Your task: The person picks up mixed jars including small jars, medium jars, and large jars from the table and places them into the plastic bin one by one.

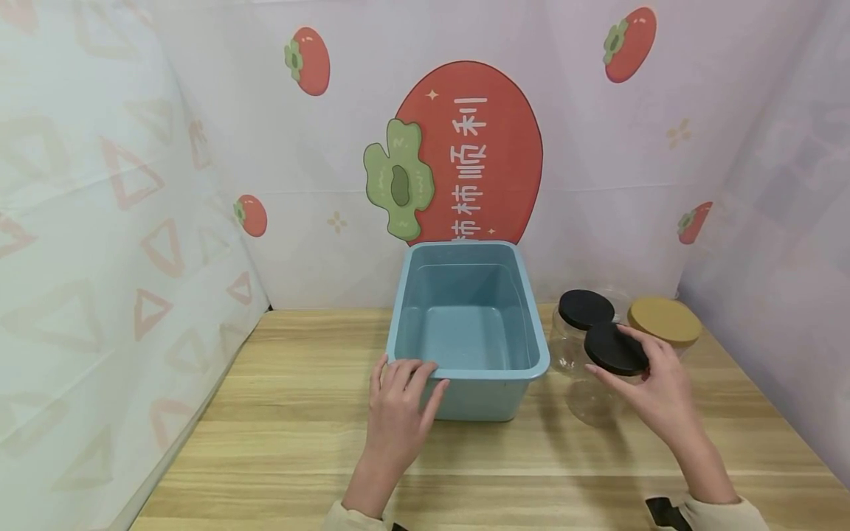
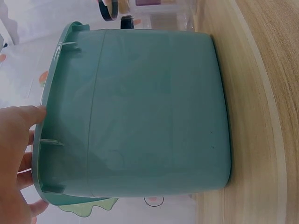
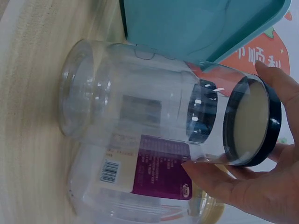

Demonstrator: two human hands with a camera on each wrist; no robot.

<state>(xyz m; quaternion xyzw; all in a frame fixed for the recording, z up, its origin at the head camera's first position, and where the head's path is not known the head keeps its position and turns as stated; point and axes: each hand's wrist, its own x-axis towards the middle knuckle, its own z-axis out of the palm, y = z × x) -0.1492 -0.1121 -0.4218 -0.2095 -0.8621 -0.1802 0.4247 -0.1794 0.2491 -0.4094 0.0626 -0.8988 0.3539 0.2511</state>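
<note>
Pinching a black-lidded clear round jar (image 3: 161,100) with right hand (image 1: 657,382) at head-view right, gripping a blue rectangular plastic tub (image 1: 481,374) with left hand (image 1: 398,409) mid-frame, revealing a striped barcode (image 3: 110,171) only in right-wrist view.

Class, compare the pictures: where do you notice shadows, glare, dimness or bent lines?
Head view: brightest, with soft shadows on the table; right wrist view: dimmer, small white glints on the clear jars; left wrist view: also dim, table grain curving, the bin without strong glare.
</note>
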